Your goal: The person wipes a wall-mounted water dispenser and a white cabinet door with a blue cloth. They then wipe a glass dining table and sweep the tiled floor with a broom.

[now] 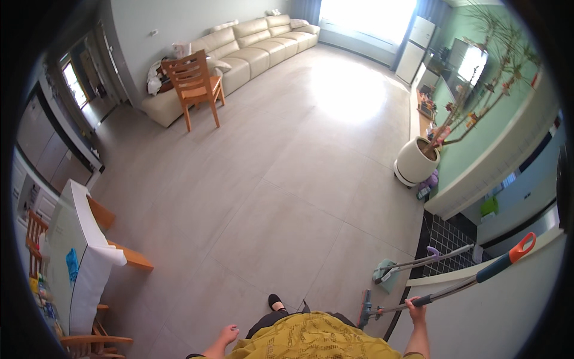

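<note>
My right hand (417,305) grips the dark sleeve on the pole of a mop (453,287). The pole slants up to the right, ending in a dark blue grip with an orange loop. Its flat mop head (365,309) is at the floor close to my right side. My left hand (229,333) hangs beside my body with nothing in it, its fingers loosely bent. Just beyond the mop stands a pale green dustpan (389,279) with long handles, one carrying a purple hook.
To the left, a table (92,273) with a white cloth has wooden chairs (96,339) around it. A wooden chair (193,83) stands by the cream sofa (249,58). A potted plant (410,159) and a black-tiled doorway (448,235) are on the right. Tiled floor (269,202) lies ahead.
</note>
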Tool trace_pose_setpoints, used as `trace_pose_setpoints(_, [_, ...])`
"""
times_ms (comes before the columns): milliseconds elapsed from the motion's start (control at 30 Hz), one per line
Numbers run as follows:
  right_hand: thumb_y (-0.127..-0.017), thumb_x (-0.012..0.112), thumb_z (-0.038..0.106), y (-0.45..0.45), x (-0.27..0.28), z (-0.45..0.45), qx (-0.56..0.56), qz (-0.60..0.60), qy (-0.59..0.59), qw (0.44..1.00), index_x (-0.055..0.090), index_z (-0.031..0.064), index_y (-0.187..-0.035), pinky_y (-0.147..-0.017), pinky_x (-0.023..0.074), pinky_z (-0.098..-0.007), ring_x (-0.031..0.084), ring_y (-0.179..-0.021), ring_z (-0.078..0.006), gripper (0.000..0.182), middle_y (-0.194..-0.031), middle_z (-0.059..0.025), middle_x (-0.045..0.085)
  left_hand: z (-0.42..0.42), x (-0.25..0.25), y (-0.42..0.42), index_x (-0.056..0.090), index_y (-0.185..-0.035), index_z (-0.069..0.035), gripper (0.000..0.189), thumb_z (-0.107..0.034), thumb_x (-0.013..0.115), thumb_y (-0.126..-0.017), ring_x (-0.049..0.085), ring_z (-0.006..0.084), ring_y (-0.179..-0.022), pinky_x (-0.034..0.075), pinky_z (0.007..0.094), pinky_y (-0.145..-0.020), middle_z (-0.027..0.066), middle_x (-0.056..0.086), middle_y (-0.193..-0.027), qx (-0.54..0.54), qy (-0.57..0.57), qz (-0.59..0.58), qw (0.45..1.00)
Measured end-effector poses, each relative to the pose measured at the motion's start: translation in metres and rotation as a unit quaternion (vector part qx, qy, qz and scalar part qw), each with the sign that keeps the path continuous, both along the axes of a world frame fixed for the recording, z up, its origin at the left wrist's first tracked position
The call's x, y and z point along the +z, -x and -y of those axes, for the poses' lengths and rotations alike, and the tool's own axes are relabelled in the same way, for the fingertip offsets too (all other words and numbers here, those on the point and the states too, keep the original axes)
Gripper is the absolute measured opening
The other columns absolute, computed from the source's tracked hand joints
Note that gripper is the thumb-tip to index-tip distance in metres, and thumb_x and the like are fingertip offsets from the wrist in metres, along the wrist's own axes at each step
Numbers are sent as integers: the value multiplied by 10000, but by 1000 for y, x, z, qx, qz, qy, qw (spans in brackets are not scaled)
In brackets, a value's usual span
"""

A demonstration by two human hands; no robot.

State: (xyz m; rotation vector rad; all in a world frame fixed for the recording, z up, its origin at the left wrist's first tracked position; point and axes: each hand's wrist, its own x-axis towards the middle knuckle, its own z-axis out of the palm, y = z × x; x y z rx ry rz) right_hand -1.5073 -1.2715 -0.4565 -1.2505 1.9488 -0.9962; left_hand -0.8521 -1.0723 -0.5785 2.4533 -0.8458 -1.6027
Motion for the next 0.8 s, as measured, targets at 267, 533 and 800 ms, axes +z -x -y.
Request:
trace_pose_setpoints(267, [-741, 732, 55, -103, 15, 72, -17, 64, -6, 998, 558, 86, -726, -592, 410, -235, 491, -644, -67, 177, -689, 21, 528, 31, -3, -59, 614, -1159, -105, 417, -298, 628, -790, 643, 251, -939, 498, 342, -842, 139, 670, -1015, 74, 47, 43, 995])
trace_pose_setpoints(533, [-759, 722, 94, -249, 16, 203, 18, 31, 23, 999, 530, 72, -723, -603, 415, -251, 488, -629, -81, 197, -647, 15, 503, -1, -61, -108, 610, -1168, -117, 430, -317, 629, -788, 655, 200, -858, 506, 324, -770, 119, 683, -963, 60, 33, -21, 997])
trace_pose_setpoints(800, [-756, 731, 128, -442, 11, 356, 151, 57, -5, 987, 544, 90, -738, -638, 396, -253, 454, -680, -85, 192, -694, 29, 486, 70, 26, -186, 595, -1168, -62, 420, -283, 600, -810, 663, 222, -782, 504, 331, -719, 146, 686, -863, 250, 96, 56, 962])
